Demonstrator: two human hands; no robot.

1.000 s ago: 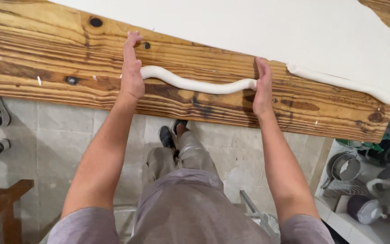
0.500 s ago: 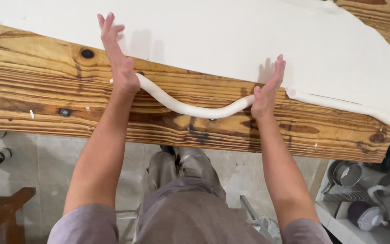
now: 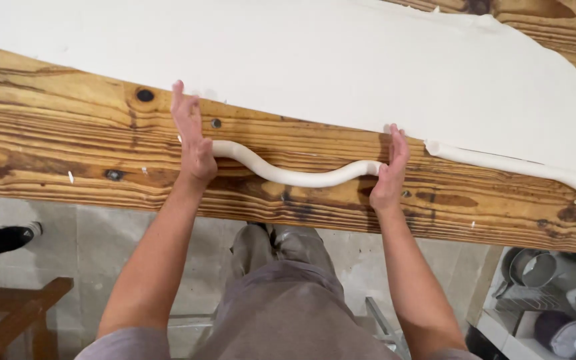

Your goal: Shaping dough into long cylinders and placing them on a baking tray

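We press both palms flat on a white clay rope (image 3: 295, 175) that lies wavy on the wooden table (image 3: 68, 147). Our left hand (image 3: 191, 137) covers its nine o'clock end, our right hand (image 3: 390, 167) its three o'clock end, fingers stretched open so the palms can roll it. The white sheet (image 3: 341, 60) lies at twelve o'clock.

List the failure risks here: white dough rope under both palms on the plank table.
1. The rope sags in a wave between the left hand and right hand; uneven pressure could thin or snap it mid-span.
2. It lies close to the table's near edge, so it might roll off.
3. The white sheet and the second rope sit just beyond; the rope could stick to them.
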